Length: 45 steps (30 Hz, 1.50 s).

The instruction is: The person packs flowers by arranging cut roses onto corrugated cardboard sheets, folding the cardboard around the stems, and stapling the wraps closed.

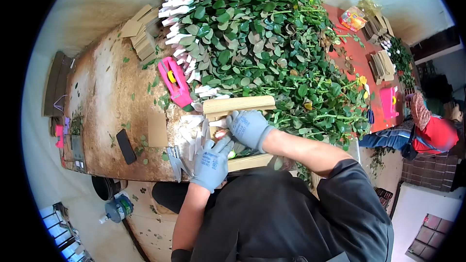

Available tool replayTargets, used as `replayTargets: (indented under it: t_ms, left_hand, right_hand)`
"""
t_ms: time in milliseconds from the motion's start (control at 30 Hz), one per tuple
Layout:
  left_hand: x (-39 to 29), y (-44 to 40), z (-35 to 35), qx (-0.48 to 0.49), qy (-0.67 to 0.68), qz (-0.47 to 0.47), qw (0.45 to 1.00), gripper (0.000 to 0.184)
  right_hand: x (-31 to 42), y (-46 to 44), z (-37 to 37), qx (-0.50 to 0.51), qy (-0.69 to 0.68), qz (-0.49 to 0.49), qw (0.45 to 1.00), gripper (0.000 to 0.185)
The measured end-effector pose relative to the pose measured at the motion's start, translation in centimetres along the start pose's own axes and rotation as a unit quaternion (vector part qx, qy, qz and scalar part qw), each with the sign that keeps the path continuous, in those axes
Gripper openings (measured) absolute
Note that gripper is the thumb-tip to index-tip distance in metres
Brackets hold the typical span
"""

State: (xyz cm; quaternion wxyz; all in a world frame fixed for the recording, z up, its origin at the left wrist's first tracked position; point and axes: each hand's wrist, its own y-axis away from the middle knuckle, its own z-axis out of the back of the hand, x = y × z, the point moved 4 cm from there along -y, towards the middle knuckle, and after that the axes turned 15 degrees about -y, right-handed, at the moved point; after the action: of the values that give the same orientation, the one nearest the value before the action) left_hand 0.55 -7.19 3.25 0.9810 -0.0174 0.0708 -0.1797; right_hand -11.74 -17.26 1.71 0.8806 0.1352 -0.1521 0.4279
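Both my hands wear grey gloves and meet over a corrugated cardboard wrap (238,105) at the table's front edge. My right hand (249,128) is curled over a rose with a pale pink head (222,134) lying inside the wrap. From the near side, the fingers of my left hand (211,164) press together against the same flower heads. Their stems are mostly hidden under my hands. White-sleeved buds (191,127) lie just left of the wrap. A metal plier-like tool (174,163) rests beside my left hand.
A large pile of leafy rose stems (262,43) covers the table's middle. On the left are a pink tape dispenser (174,82), a black phone (126,146), a cardboard sheet (158,130) and stacked cardboard (141,36). Another person (434,133) stands right of the red table (340,24).
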Motion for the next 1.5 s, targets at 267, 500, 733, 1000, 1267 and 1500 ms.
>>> replayTargets:
  t_ms: [267,500,733,1000,1267,1500]
  left_hand:
    - [3.7,-1.9,1.0,-0.06,0.044,0.053,0.996,0.039]
    - [5.1,-4.7,-1.9,0.067,-0.14,0.06,0.986,0.02]
    - [6.8,-3.0,-2.0,0.003,-0.149,0.08,0.986,0.014]
    - [7.2,-1.5,3.9,0.082,-0.141,0.129,0.978,0.024]
    - [0.6,-2.4,0.0,-0.03,-0.052,-0.01,0.998,0.04]
    - [0.5,-2.1,0.1,-0.018,-0.073,-0.008,0.997,0.043]
  right_hand:
    - [-0.4,0.0,-0.7,-0.019,-0.014,-0.007,1.0,0.023]
    - [-0.7,0.4,-1.6,-0.067,-0.002,-0.005,0.998,0.021]
    - [-1.2,-0.1,-1.5,-0.03,-0.026,-0.032,0.999,0.019]
    - [-1.3,0.0,-1.4,0.017,-0.028,-0.006,0.999,0.036]
    - [-1.2,0.6,-0.6,-0.005,-0.046,0.012,0.999,0.027]
    - [-7.4,-5.5,7.4,-0.223,-0.188,0.023,0.956,0.022]
